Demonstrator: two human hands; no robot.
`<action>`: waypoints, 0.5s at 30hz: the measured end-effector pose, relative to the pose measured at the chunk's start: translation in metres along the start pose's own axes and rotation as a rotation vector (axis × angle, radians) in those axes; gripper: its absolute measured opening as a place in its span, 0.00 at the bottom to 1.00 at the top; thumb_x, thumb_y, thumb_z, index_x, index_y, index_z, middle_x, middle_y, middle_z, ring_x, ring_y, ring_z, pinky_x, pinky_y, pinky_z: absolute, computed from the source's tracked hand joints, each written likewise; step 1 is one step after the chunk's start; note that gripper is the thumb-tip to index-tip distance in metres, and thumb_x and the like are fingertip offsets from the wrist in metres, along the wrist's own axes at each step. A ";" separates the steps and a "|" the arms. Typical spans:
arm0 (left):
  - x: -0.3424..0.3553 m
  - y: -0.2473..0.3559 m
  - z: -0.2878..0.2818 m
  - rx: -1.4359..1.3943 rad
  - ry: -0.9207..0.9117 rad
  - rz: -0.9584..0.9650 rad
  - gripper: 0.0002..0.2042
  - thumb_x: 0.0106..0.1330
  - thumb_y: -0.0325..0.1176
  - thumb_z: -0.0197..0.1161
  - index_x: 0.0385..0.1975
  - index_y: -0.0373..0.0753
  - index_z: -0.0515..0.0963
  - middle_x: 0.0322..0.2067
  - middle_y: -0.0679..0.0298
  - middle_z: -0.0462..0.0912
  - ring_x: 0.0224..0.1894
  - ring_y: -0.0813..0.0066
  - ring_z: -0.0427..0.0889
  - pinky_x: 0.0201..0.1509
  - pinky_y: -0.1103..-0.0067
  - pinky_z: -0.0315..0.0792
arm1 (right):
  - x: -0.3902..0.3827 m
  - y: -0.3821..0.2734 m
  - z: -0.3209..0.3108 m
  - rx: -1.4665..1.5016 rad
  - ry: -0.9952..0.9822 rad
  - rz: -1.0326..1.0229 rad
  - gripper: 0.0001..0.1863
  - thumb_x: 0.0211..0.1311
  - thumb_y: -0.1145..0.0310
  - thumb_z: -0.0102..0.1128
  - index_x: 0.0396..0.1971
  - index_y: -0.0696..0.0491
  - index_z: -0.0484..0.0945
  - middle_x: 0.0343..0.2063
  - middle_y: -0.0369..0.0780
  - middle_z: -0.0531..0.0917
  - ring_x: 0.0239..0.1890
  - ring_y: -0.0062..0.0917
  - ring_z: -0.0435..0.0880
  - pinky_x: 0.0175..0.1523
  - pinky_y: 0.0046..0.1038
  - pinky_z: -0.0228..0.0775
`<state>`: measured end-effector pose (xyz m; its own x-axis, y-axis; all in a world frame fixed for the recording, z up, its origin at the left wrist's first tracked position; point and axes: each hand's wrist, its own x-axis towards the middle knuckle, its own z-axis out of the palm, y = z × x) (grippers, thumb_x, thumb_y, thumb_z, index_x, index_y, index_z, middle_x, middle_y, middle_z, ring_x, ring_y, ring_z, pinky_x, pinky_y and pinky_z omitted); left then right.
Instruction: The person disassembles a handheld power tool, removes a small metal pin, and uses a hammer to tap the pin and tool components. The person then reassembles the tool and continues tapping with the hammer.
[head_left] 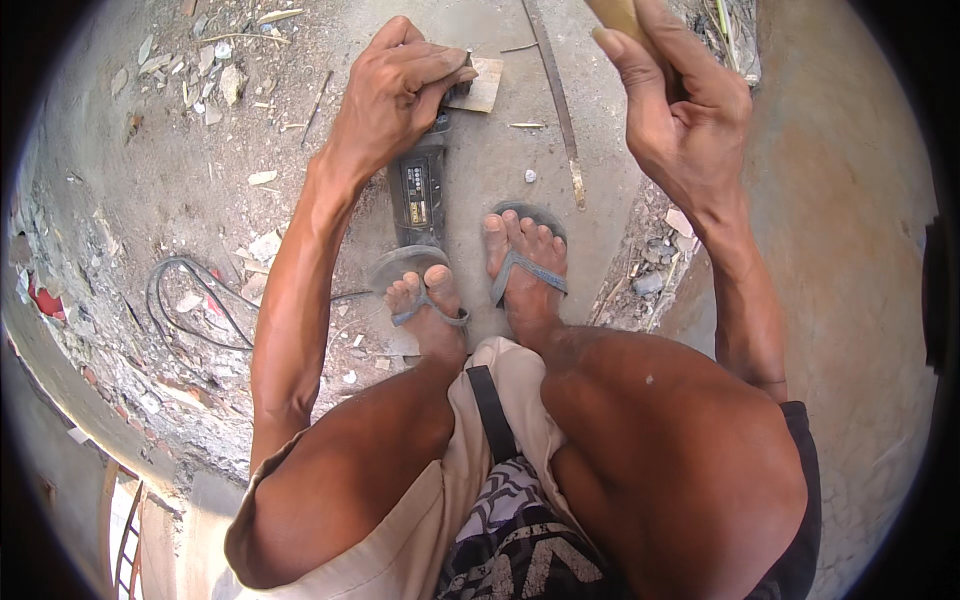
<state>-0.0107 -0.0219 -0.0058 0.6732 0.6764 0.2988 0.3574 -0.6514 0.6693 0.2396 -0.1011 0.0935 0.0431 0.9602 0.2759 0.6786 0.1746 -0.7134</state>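
Note:
A dark power tool with a long body, which looks like an angle grinder point(420, 190), lies on the ground in front of my left foot. Over its far end my left hand point(395, 90) is closed, fingers pinched by a small dark part that I cannot make out. A flat pale beige piece point(485, 86) sits just right of those fingertips. Raised at the upper right, my right hand point(685, 115) grips a yellowish-tan flat piece point(618, 16) between thumb and fingers. The top edge of the view cuts that piece off.
A long thin rusty strip point(556, 105) lies on the concrete between my hands. Left of the tool, a black cable point(180, 262) loops over rubble point(232, 84). My feet point(525, 255), in flip-flops, are close to the tool's near end. Debris lines the smoother slab point(820, 250) at right.

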 end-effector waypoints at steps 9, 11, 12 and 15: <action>0.004 0.005 -0.004 -0.006 -0.022 0.007 0.06 0.62 0.27 0.73 0.37 0.39 0.91 0.31 0.64 0.90 0.34 0.69 0.77 0.42 0.73 0.76 | -0.013 -0.007 0.002 -0.070 -0.172 0.122 0.19 0.69 0.75 0.67 0.59 0.59 0.83 0.29 0.43 0.90 0.24 0.15 0.81 0.26 0.23 0.71; 0.004 0.004 -0.002 -0.025 0.015 0.027 0.06 0.62 0.28 0.74 0.37 0.39 0.91 0.31 0.64 0.90 0.34 0.70 0.77 0.42 0.74 0.76 | -0.013 -0.006 0.004 0.042 0.022 0.160 0.19 0.69 0.78 0.65 0.58 0.61 0.83 0.30 0.42 0.89 0.25 0.14 0.81 0.28 0.22 0.72; 0.003 0.003 -0.001 -0.088 0.036 -0.052 0.05 0.63 0.29 0.74 0.37 0.39 0.91 0.31 0.64 0.91 0.34 0.71 0.78 0.41 0.74 0.76 | -0.009 -0.004 0.004 0.057 0.110 0.143 0.19 0.69 0.80 0.64 0.59 0.63 0.81 0.32 0.40 0.89 0.28 0.13 0.81 0.31 0.20 0.72; -0.001 0.000 0.004 -0.211 0.091 -0.212 0.06 0.64 0.32 0.75 0.36 0.39 0.92 0.30 0.64 0.91 0.34 0.73 0.78 0.40 0.75 0.75 | -0.001 -0.011 -0.007 0.058 0.115 0.190 0.19 0.69 0.80 0.65 0.59 0.66 0.81 0.27 0.32 0.82 0.25 0.08 0.72 0.27 0.18 0.62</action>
<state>-0.0086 -0.0234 -0.0085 0.5337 0.8239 0.1906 0.3350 -0.4129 0.8469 0.2368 -0.1056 0.1057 0.2514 0.9464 0.2026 0.6072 0.0088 -0.7945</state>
